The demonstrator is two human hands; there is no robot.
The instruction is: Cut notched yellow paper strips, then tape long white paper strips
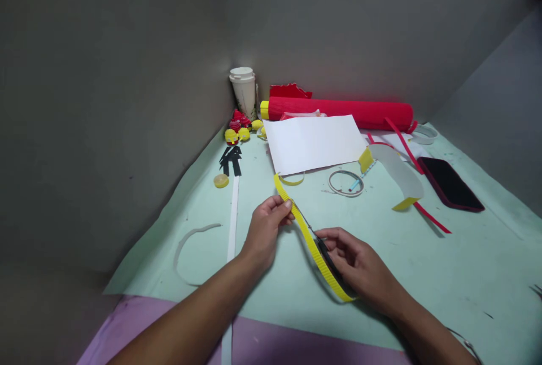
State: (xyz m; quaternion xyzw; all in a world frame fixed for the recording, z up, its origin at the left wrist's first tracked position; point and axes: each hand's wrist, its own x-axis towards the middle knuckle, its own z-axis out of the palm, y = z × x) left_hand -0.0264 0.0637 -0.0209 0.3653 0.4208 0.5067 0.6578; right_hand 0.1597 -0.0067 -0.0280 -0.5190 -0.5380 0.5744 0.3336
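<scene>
Left hand [265,228] is closed in a pinch, thumb against fingers, on a yellow ridged strip [311,243] near its far end. Right hand [355,260] is partly curled, its fingers around the black handle of a pair of scissors [325,253], whose metal blades lie along the strip's right edge; whether the blades are parted cannot be told. The strip bows across the middle of the pale green covering [444,286], from near the lower left corner of a plain white sheet [315,142] down to beside the right hand.

At the back stands a lidded paper cup [244,94]; a dark printed pattern shows low on its side, too small to read as words. Beside it lie small red and yellow pieces [237,128], and nearer, black strips [231,161] and a yellowish tape roll [221,180]. A red ridged roll [339,111] with a yellow end lies behind the sheet. A phone [451,184] lies to the right, its screen dark, near narrow red strips [432,218]. One long white strip [232,218] passes under the left forearm.
</scene>
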